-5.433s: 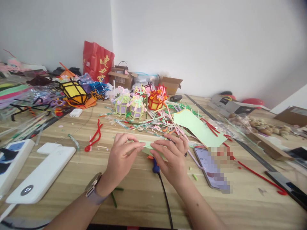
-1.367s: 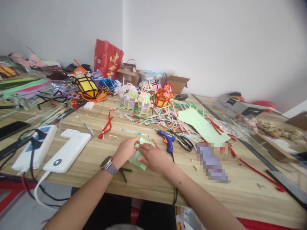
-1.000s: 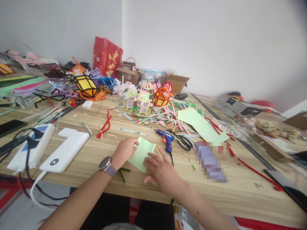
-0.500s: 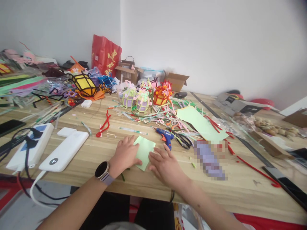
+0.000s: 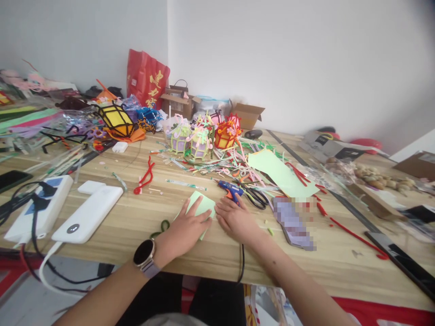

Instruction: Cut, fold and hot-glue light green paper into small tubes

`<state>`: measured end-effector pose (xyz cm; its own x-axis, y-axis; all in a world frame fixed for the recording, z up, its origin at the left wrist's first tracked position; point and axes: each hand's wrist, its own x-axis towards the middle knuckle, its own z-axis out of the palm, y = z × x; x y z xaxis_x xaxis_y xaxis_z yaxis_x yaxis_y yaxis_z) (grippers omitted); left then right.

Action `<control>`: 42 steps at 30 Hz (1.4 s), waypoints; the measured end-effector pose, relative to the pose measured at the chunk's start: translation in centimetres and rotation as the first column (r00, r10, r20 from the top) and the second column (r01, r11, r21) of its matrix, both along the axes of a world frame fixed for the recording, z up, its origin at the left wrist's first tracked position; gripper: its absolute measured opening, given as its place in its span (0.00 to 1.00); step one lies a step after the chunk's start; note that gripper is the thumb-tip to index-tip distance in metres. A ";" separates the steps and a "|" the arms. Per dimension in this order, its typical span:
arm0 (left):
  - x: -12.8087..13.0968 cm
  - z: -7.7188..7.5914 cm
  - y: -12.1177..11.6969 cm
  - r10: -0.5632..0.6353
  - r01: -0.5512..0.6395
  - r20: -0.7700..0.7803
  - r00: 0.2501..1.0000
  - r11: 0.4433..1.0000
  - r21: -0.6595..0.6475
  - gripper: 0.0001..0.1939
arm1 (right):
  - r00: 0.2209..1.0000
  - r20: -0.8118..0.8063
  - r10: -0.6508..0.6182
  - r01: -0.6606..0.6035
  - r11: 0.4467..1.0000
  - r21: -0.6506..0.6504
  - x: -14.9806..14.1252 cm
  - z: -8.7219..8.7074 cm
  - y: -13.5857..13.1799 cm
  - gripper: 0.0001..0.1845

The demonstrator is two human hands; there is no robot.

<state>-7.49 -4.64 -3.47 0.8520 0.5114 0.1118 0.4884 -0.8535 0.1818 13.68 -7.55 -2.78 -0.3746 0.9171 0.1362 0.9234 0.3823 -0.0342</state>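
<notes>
A small light-green sheet of paper point(image 5: 200, 202) lies on the table in front of me. My left hand point(image 5: 186, 232), with a watch on its wrist, rests flat across the paper with fingers spread, covering much of it. Beside the paper's right edge, my right hand point(image 5: 235, 218) lies palm down with its fingers stretched out, holding nothing that I can see. Just beyond it is a blue hot glue gun point(image 5: 231, 188), its handle close to the fingertips. A dark green curled strip point(image 5: 164, 225) shows left of my left hand.
Black-handled scissors point(image 5: 257, 198) and a larger green sheet point(image 5: 280, 174) lie right of the glue gun. Pipe-cleaner lanterns point(image 5: 200, 142) stand behind scattered strips. A white power bank point(image 5: 86, 217) and power strip point(image 5: 39, 210) occupy the left. A red pipe cleaner point(image 5: 353, 235) lies right.
My left hand has moved from the paper's left edge to lie across it. My right hand has shifted slightly up and right, near the glue gun. The green curl is now more visible.
</notes>
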 end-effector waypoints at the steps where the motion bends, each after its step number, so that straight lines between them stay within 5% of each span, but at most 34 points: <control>1: 0.1 -0.2 -0.3 0.002 -0.002 0.003 1.000 1.000 0.017 0.25 | 1.000 0.010 0.002 -0.002 1.000 0.000 0.1 -0.1 0.0 0.18; 6: 0.1 -1.5 -1.6 -0.004 -0.003 0.028 1.000 0.975 0.223 0.16 | 0.998 0.066 -0.011 0.013 1.000 -0.026 0.0 -0.4 0.3 0.18; 13: -1.0 -3.3 -3.9 0.014 -0.078 0.132 0.991 0.867 0.491 0.13 | 0.996 0.083 -0.040 0.045 0.997 -0.062 -0.2 -0.2 0.3 0.19; 25: -1.7 -3.5 -5.3 0.120 -0.152 0.100 0.988 0.891 0.428 0.15 | 0.990 0.121 -0.076 0.094 0.985 -0.145 -0.9 0.7 -0.1 0.24; 32: -1.7 -3.5 -5.2 0.133 -0.166 0.108 0.985 0.903 0.397 0.15 | 0.991 0.053 0.127 -0.114 0.975 -0.189 -3.2 -0.1 -3.6 0.25; 37: -1.6 -3.7 -5.2 0.146 -0.172 0.097 0.985 0.904 0.391 0.15 | 0.988 0.156 0.014 0.018 0.979 -0.203 -2.1 0.7 -0.5 0.26; 42: -1.6 -4.0 -5.3 0.177 -0.193 0.075 0.981 0.904 0.382 0.17 | 0.976 0.216 0.007 0.019 0.993 -0.120 -1.2 1.1 1.7 0.24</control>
<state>-9.05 -9.94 -7.49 0.7375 0.5698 0.3624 0.6437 -0.7554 -0.1224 12.44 -5.84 -1.72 -0.3775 0.9241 -0.0592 0.9163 0.3820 0.1203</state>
